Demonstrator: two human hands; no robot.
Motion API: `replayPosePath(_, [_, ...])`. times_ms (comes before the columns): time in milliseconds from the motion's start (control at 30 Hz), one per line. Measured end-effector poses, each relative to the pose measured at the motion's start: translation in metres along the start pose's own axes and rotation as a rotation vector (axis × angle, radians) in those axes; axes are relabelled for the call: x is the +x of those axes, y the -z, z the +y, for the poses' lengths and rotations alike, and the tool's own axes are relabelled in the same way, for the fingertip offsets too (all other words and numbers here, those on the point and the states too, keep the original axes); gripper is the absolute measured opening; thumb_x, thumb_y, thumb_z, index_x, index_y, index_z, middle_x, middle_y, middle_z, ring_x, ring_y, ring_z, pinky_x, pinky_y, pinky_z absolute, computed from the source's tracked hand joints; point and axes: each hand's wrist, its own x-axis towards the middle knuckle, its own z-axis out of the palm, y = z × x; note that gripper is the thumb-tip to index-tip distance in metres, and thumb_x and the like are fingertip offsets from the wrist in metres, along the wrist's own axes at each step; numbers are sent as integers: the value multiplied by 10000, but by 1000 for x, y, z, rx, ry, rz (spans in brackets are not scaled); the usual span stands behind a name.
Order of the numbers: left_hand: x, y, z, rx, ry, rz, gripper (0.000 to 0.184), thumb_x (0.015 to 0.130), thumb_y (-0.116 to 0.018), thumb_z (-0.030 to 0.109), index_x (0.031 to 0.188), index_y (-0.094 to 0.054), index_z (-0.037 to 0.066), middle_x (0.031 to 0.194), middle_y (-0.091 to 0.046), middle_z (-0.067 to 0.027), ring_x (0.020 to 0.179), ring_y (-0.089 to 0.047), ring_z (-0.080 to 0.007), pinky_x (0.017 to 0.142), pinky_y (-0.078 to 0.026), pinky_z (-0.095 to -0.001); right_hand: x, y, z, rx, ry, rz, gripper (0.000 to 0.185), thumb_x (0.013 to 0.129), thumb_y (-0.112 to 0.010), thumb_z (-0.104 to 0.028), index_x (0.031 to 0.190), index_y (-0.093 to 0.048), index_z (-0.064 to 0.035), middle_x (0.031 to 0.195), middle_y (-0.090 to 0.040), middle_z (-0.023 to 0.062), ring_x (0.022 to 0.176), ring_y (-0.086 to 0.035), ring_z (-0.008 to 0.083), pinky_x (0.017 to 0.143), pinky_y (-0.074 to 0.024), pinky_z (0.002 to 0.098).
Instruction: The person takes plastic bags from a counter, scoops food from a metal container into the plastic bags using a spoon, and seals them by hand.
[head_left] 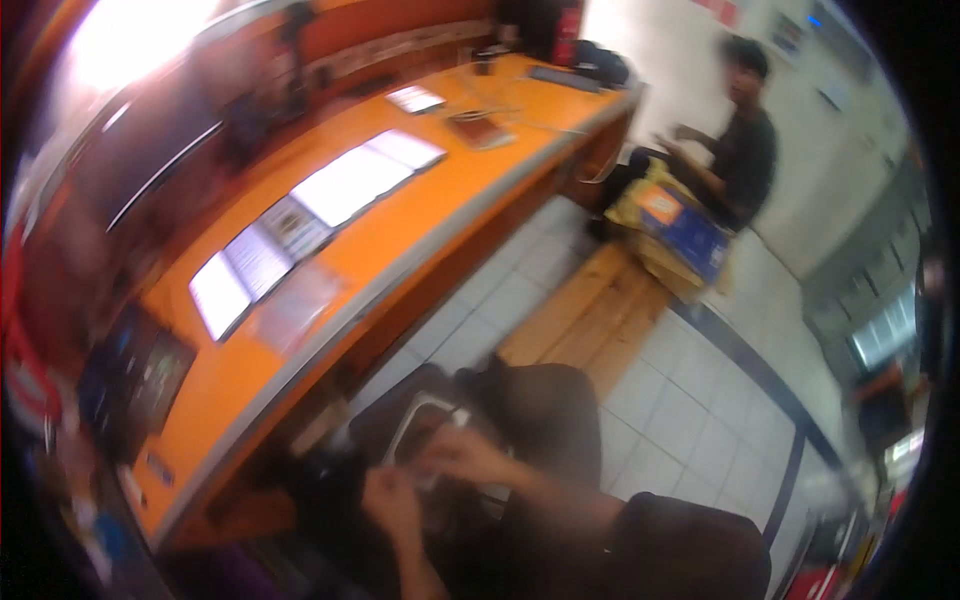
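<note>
Low and near, over the dark-clothed lap [560, 410], the left hand [392, 498] and right hand [468, 455] are held close together, fingers bent inward; blur keeps it from being told whether they touch or what is pinched. A white-edged object [404, 430] is seen on the lap just beyond them, partly covered by the right hand; whether it is gripped cannot be told. Slipping is judged the main risk: with only the lap as support, it could be tipped to the floor by a knee shift, and any small part could be lost if the fingers are loosened. To the left, the orange counter [370, 245] is set with a clear plastic sheet [300, 305] and, farther along, a row of bright panels [345, 185]; these could be knocked by a careless left elbow. Beyond the lap, a wooden bench [585, 315] is placed on the tiled floor [660, 400]. Far right, a yellow-and-blue bag [680, 230] is seen by a seated person [750, 150].
</note>
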Motion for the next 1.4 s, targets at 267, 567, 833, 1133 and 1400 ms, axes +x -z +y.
replayPosePath(267, [3, -3, -32, 19, -17, 3, 72, 797, -609, 41, 760, -570, -7, 671, -606, -71, 596, -559, -118, 557, -456, -285, -1, -7, -10, 71, -153, 211, 228, 837, -704, -230, 980, -694, -53, 978, -631, 113, 803, -657, 228, 714, -508, 333])
replayPosePath(567, [0, 13, 7, -285, 200, -83, 64, 848, -623, 60, 819, -612, 4, 637, -544, 10, 585, -492, -64, 537, -404, -246, -1, -4, 12, 96, -25, 66, 105, 801, -720, -95, 884, -717, -32, 904, -665, 101, 860, -630, 192, 766, -502, 314])
replayPosePath(833, [-2, 4, 11, -504, 19, -34, 136, 867, -663, 124, 939, -643, 11, 772, -622, 2, 688, -551, -82, 643, -446, -218, 2, -7, -1, 550, -184, 132, 96, 904, -637, -51, 981, -617, 3, 880, -659, 25, 811, -591, 74, 721, -462, 220])
replayPosePath(1133, [-1, -1, -1, -587, 185, -250, 175, 925, -635, 153, 969, -659, -14, 871, -682, -49, 795, -616, -99, 733, -500, -256, 8, -19, -20, 522, -239, 347, 94, 922, -633, -95, 949, -606, -9, 817, -648, 12, 732, -562, 53, 677, -439, 199])
replayPosePath(1400, [-2, 9, 12, -663, 258, -192, 186, 932, -627, 148, 967, -661, -31, 883, -687, -52, 805, -630, -105, 753, -504, -255, 11, -23, -30, 624, -276, 366, 55, 914, -635, -78, 919, -617, -26, 781, -641, -2, 681, -550, 45, 649, -434, 197])
